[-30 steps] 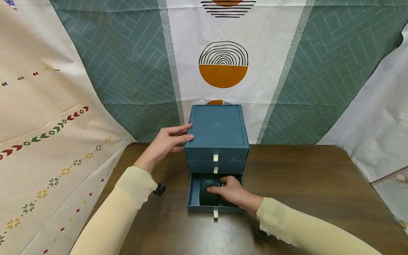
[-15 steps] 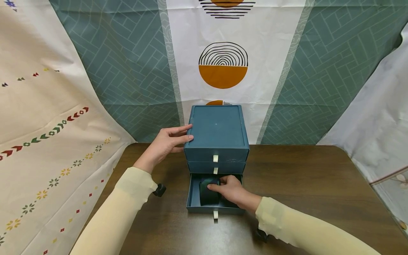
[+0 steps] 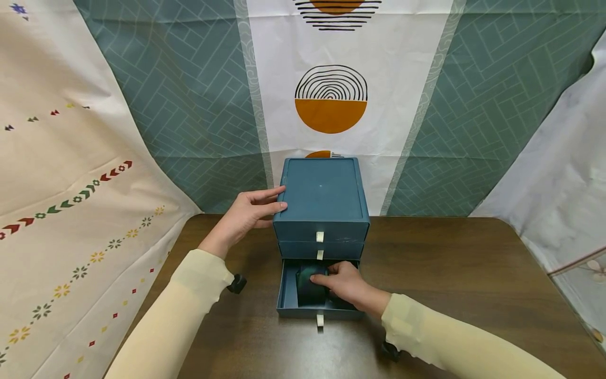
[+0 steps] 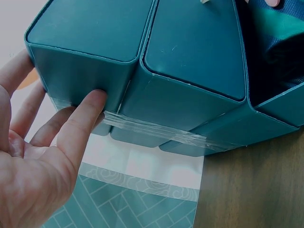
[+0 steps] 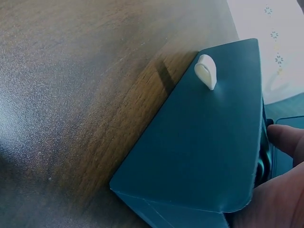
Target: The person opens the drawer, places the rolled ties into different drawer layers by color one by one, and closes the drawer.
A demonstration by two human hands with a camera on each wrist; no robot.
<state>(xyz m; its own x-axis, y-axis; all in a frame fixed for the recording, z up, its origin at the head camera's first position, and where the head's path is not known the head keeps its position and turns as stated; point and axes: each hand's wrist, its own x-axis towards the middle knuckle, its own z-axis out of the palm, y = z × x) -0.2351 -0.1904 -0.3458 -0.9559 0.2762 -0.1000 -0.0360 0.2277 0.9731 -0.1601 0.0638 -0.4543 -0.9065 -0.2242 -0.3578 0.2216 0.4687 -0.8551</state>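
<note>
A blue drawer unit [image 3: 322, 189] stands at the back of the table, its bottom drawer [image 3: 289, 287] pulled out. In that drawer sits a rolled necktie [image 3: 307, 295], dark navy with a green stripe [image 4: 280, 23] in the left wrist view. My right hand [image 3: 347, 284] reaches into the drawer and pinches the roll, thumb on its top and fingers at its right side. My left hand [image 3: 246, 213] rests against the unit's left side with fingers spread and mostly straight. In the right wrist view, the drawer front hides most of the necktie.
Two more drawers [image 3: 303, 230] above are pushed in, each with a small cream pull tab [image 3: 320, 237]. Clear tape [image 4: 156, 128] runs along the unit's side. A brown wooden table [image 3: 426, 263] lies below, with patterned cloths [image 3: 199, 105] hanging behind and beside it.
My right thumb has shifted slightly to the right over the rolled necktie. The left hand keeps its place on the drawer unit.
</note>
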